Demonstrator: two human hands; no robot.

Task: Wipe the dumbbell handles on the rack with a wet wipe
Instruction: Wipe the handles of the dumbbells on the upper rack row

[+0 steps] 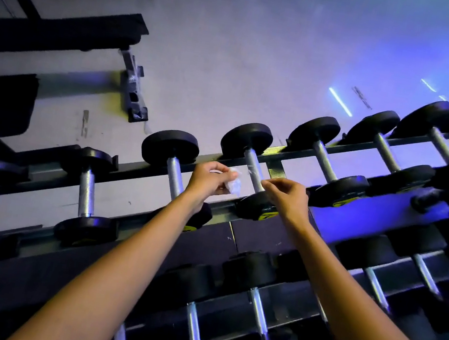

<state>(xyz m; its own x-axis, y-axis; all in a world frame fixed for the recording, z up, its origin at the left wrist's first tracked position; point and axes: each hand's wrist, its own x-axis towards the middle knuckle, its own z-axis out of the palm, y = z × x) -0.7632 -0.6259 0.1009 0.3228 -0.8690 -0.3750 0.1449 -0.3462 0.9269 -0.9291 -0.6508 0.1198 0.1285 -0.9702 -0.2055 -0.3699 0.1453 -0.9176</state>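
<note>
A row of black dumbbells with silver handles lies across the top tier of the rack (142, 167). My left hand (209, 180) pinches a small crumpled white wet wipe (233, 183) between two dumbbells. Just right of the wipe runs one dumbbell handle (253, 167), with pale smears on it. My right hand (287, 197) hovers at the near end of that handle, fingers curled with thumb and forefinger pinched together; whether they hold an edge of the wipe is unclear. Another handle (173, 179) passes under my left wrist.
More dumbbells fill the lower tier (255, 310) beneath my forearms. A black bench (56, 29) and other gym frames stand on the grey floor beyond the rack at the left. Blue light falls on the rack's right part.
</note>
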